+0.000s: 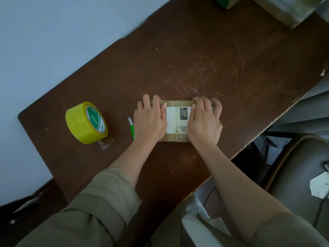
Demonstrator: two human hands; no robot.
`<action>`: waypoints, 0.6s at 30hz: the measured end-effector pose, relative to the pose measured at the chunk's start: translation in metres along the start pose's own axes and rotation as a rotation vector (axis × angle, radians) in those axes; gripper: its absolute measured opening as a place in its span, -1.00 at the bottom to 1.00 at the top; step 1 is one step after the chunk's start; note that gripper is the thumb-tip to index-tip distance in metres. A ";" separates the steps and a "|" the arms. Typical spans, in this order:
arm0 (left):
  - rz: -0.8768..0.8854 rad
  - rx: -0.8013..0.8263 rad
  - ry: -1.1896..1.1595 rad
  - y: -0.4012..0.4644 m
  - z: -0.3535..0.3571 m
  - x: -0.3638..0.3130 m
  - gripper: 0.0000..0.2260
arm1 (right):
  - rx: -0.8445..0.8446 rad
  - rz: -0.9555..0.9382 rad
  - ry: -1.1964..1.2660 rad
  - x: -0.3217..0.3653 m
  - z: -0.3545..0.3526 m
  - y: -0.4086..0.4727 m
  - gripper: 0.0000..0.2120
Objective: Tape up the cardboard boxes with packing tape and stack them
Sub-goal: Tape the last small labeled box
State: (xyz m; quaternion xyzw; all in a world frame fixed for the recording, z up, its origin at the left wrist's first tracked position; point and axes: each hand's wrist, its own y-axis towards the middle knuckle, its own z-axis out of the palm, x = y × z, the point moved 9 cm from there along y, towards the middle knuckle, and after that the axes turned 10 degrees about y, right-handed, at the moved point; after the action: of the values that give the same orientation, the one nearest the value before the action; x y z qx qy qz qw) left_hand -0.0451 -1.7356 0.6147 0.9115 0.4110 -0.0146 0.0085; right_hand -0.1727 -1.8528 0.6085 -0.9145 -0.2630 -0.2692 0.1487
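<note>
Cardboard box lay mid-worktop; left hand and right hand pressed flat on its ends, grips open, fingers extended. Yellow tape roll stood at nine o'clock, well apart.

A small cardboard box lies flat on a dark brown table with lots of scratches. A white label with "090" is stuck on top of the box. The left hand lies flat on the left end of the box. The right hand presses on the right end, its fingers bent over the far edge. A yellow roll of packing tape sits to the left, well apart. A small green and white cutter lies just beside the left hand. More boxes sit at the far right corner.
</note>
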 end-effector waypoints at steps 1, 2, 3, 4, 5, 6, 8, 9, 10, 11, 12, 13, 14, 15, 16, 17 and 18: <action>-0.005 0.002 -0.008 0.003 -0.001 0.001 -0.69 | -0.002 -0.011 0.037 0.001 -0.001 0.001 -0.67; -0.013 0.005 -0.024 0.006 -0.002 0.002 -0.69 | -0.009 -0.016 0.095 0.000 -0.004 0.002 -0.67; -0.016 0.008 -0.030 0.008 -0.002 0.003 -0.68 | -0.021 -0.001 0.177 -0.003 -0.008 0.003 -0.65; -0.021 0.010 -0.042 0.007 -0.003 0.003 -0.67 | -0.032 0.043 0.268 -0.011 -0.012 0.002 -0.59; -0.037 0.006 -0.074 0.005 -0.004 0.004 -0.66 | -0.041 0.106 0.339 -0.022 -0.014 0.000 -0.51; -0.089 0.005 -0.145 0.003 -0.004 0.007 -0.66 | -0.033 0.177 0.370 -0.033 -0.016 -0.004 -0.45; -0.312 0.022 -0.384 -0.002 -0.003 0.023 -0.59 | 0.022 0.288 0.364 -0.050 -0.013 -0.011 -0.42; -0.426 0.064 -0.508 -0.006 0.001 0.030 -0.53 | 0.040 0.310 0.369 -0.054 -0.012 -0.014 -0.44; -0.496 0.124 -0.593 -0.009 0.006 0.033 -0.51 | 0.040 0.315 0.390 -0.055 -0.013 -0.015 -0.46; -0.520 0.184 -0.641 -0.012 0.008 0.034 -0.53 | 0.033 0.317 0.428 -0.055 -0.014 -0.015 -0.48; -0.522 0.220 -0.681 -0.015 0.007 0.035 -0.58 | 0.031 0.316 0.491 -0.053 -0.016 -0.014 -0.50; -0.524 0.230 -0.742 -0.019 0.006 0.035 -0.63 | 0.042 0.313 0.581 -0.051 -0.017 -0.013 -0.52; -0.531 0.228 -0.822 -0.021 0.000 0.035 -0.68 | 0.067 0.310 0.668 -0.047 -0.017 -0.012 -0.53; -0.542 0.236 -0.897 -0.023 -0.004 0.035 -0.70 | 0.095 0.294 0.710 -0.043 -0.019 -0.011 -0.54; -0.557 0.248 -0.964 -0.024 -0.008 0.035 -0.68 | 0.112 0.272 0.716 -0.037 -0.022 -0.009 -0.52; -0.579 0.271 -1.025 -0.024 -0.009 0.036 -0.64 | 0.118 0.256 0.711 -0.033 -0.026 -0.007 -0.50; -0.615 0.305 -1.086 -0.026 -0.010 0.037 -0.57 | 0.115 0.251 0.714 -0.029 -0.030 -0.005 -0.48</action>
State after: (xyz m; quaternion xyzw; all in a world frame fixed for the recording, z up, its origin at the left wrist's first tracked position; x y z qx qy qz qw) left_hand -0.0396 -1.6902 0.6238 0.6056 0.5841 -0.5343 0.0810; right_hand -0.2087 -1.8731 0.6166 -0.7784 -0.0952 -0.5352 0.3139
